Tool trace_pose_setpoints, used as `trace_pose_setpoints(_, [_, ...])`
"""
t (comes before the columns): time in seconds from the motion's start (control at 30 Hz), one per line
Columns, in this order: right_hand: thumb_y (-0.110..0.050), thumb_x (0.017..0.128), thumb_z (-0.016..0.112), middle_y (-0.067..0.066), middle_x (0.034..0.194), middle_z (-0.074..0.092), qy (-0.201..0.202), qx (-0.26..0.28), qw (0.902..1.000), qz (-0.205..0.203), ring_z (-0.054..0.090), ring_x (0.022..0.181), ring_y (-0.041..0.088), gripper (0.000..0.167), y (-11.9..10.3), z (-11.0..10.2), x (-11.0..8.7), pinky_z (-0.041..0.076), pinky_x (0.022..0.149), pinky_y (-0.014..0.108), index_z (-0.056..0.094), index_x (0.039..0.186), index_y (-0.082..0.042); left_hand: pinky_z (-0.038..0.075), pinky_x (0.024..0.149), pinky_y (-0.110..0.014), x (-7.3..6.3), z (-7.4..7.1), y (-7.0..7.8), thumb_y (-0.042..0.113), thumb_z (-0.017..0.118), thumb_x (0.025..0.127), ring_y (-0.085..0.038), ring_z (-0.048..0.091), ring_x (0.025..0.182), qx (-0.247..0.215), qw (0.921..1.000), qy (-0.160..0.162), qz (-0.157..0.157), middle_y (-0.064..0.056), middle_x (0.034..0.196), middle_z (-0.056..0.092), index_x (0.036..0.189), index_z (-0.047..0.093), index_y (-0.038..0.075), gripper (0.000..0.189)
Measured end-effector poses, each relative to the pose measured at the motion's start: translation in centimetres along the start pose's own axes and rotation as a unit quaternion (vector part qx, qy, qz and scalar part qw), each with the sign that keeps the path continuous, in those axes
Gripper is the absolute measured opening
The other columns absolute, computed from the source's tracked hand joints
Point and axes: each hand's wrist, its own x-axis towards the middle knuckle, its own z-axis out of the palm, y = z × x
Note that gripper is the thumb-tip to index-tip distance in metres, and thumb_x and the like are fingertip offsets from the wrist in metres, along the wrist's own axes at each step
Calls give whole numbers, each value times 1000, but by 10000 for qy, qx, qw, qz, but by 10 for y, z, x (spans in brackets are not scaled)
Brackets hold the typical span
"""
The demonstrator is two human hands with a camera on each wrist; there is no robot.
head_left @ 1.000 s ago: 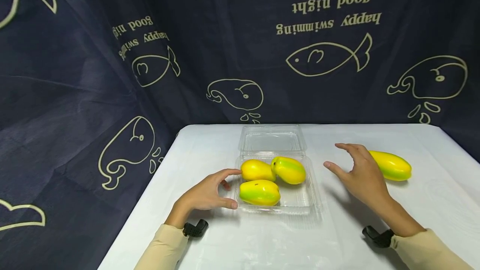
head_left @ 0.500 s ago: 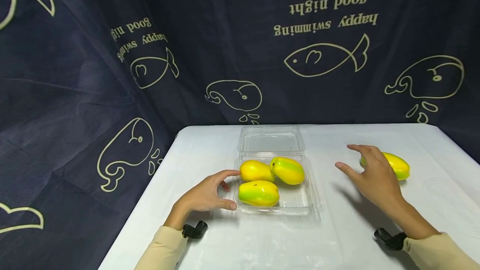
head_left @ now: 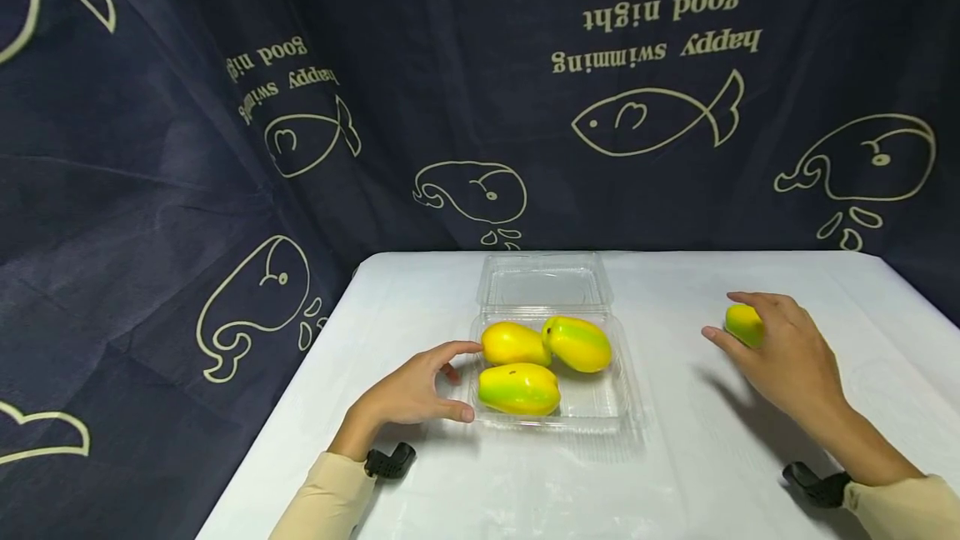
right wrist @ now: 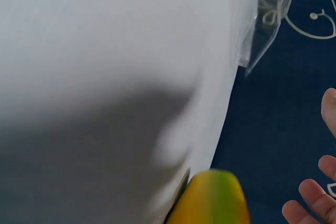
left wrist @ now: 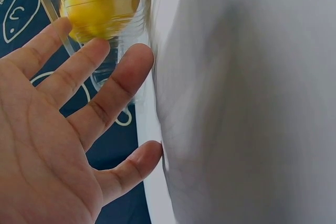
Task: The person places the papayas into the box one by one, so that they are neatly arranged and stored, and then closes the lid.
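A clear plastic clamshell box (head_left: pixel 592 394) lies with its lid folded back, and 3 yellow-green papayas sit in it: one at front left (head_left: pixel 519 389), one behind it (head_left: pixel 513 343), one at back right (head_left: pixel 577 344). My left hand (head_left: pixel 411 386) is at the box's left side, fingers spread and loosely bent, the index fingertip at its edge; the left wrist view shows its palm bare. Over a loose papaya (head_left: pixel 742 323) at the right is my right hand (head_left: pixel 791 352), which hides most of it. In the right wrist view, the right fingers (right wrist: pixel 315 195) stand apart from that papaya.
The box's transparent lid (head_left: pixel 545 282) lies flat behind it. A white cloth covers the table (head_left: pixel 555 490). Dark blue fabric (head_left: pixel 450 107) with fish drawings hangs behind and at the left. Each wrist wears a black camera.
My right hand has moved rightward over the loose papaya and now covers most of it. The left hand, the box and its papayas stay where they were.
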Motion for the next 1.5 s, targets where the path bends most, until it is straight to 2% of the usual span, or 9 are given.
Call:
trace_pose_setpoints(0.2, [-47, 84, 78, 29, 130, 54, 22, -179, 9998, -6, 51, 105, 45, 63, 17, -3, 2, 40, 69, 55, 62, 131, -9, 49, 90, -38, -1, -1, 0, 48, 88, 72, -14, 59, 108, 38, 10000, 22, 5, 14, 146, 50, 148, 40, 44, 90])
trace_pose_setpoints(0.43, [-48, 85, 77, 31, 129, 54, 9, -313, 9994, 143, 50, 110, 50, 65, 28, -2, -3, 40, 76, 62, 61, 131, -5, 49, 90, -36, -2, 1, 0, 48, 88, 72, -14, 59, 108, 28, 10000, -23, 0, 14, 147, 50, 149, 40, 43, 91])
trace_pose_setpoints(0.77, [-51, 83, 77, 34, 130, 52, -27, -459, 9986, 268, 48, 108, 52, 69, 39, 0, 1, 38, 74, 62, 60, 132, -4, 49, 90, -35, -1, 1, -1, 48, 88, 73, -13, 59, 107, 4, 9999, 1, 105, 13, 148, 49, 149, 41, 41, 90])
trace_pose_setpoints(1.0, [-46, 83, 79, 35, 130, 49, 89, -489, 9984, 265, 47, 109, 56, 66, 51, 2, 2, 39, 75, 65, 60, 130, -2, 49, 90, -34, -2, 1, -2, 48, 88, 72, -13, 59, 107, -4, 9999, 28, 122, 14, 148, 49, 148, 41, 41, 90])
trace_pose_setpoints(1.5, [-57, 85, 73, 37, 134, 42, -579, -459, 9959, 528, 45, 110, 57, 80, 60, 0, 5, 41, 67, 64, 53, 139, -3, 49, 91, -36, -2, 1, 0, 47, 88, 73, -13, 59, 108, -43, 10000, -22, 75, 13, 149, 49, 148, 41, 42, 90])
